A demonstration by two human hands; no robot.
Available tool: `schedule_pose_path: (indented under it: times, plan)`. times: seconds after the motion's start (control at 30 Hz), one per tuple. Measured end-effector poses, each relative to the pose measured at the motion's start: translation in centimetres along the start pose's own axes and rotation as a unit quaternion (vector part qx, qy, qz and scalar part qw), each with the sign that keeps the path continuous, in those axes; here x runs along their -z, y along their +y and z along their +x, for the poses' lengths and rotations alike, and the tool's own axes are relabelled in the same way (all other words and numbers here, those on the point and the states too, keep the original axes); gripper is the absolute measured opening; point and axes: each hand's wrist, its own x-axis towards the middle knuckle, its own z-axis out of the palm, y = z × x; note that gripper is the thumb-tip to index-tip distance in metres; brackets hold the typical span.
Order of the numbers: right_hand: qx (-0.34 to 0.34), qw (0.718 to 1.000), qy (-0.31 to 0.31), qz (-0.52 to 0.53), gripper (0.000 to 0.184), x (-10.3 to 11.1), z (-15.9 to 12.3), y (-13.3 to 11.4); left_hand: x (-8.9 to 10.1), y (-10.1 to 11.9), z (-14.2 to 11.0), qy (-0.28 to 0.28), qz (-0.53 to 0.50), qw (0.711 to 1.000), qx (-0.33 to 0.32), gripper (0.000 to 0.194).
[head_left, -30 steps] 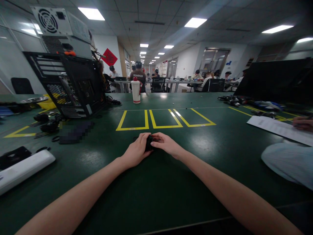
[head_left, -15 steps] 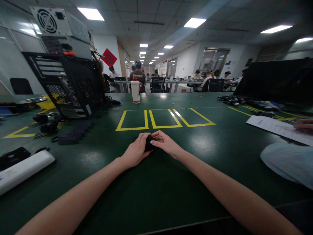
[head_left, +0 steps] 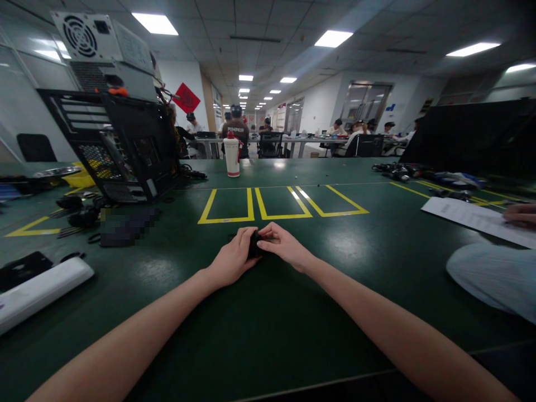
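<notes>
A small black object [head_left: 253, 245] is between my hands, low over the green table [head_left: 259, 335]; its kind does not show, since fingers cover most of it. My left hand [head_left: 235, 254] is wrapped round its left side, fingers over the top and thumb beneath. From the right, my right hand [head_left: 285, 245] pinches at the object's right face with thumb and fingertips. A dark bit sticks out just left of the left hand's fingers. Beyond the hands, yellow tape outlines [head_left: 282, 216] mark the tabletop.
An open black computer case [head_left: 125, 145] with a power supply [head_left: 100, 36] on top stands at left. A white cup [head_left: 232, 157] stands farther back. At right are a black monitor [head_left: 477, 137], paper sheets [head_left: 473, 220] and another person's hand [head_left: 521, 215]. A white bar [head_left: 46, 293] lies near left.
Almost nothing differs. The fingers of my right hand have shifted very slightly at the black object; my left hand keeps its place.
</notes>
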Motion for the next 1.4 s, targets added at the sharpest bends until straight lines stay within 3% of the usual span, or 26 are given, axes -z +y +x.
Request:
schedule_pose_path:
  times: [0.17,0.33,0.43,0.6,0.77,0.97,1.17,1.4]
  plan:
    - [-0.043,0.999,-0.018,0.028,0.035,0.15,0.23,0.09,0.01,-0.03,-0.04,0.001,0.003,1.000,0.002,0.057]
    - [-0.013,0.998,-0.049,0.045,0.039,0.26,0.08,0.32,0.03,-0.01,-0.04,-0.005,0.007,1.000,0.006,0.060]
    - [-0.002,0.999,-0.039,0.035,0.039,0.07,-0.01,0.31,-0.06,0.01,0.02,-0.001,0.008,1.000,0.007,0.061]
    - [-0.001,1.000,0.011,0.025,0.022,-0.40,0.04,-0.20,-0.08,0.02,0.06,0.003,0.001,1.000,-0.002,0.057]
    - [-0.043,0.998,0.000,0.041,0.032,-0.21,0.17,-0.04,0.02,-0.02,0.00,0.005,-0.003,1.000,-0.005,0.057]
    - [-0.022,0.998,-0.028,0.047,0.040,0.00,-0.10,0.06,0.00,-0.03,-0.02,-0.005,-0.004,1.000,0.009,0.058]
    - [-0.016,0.999,0.010,0.028,0.022,-0.31,-0.17,-0.44,-0.13,-0.15,0.00,0.005,-0.001,1.000,0.001,0.058]
    - [-0.042,0.998,-0.003,0.054,0.033,-0.09,0.30,0.41,0.02,0.08,0.03,0.002,-0.004,1.000,0.004,0.056]
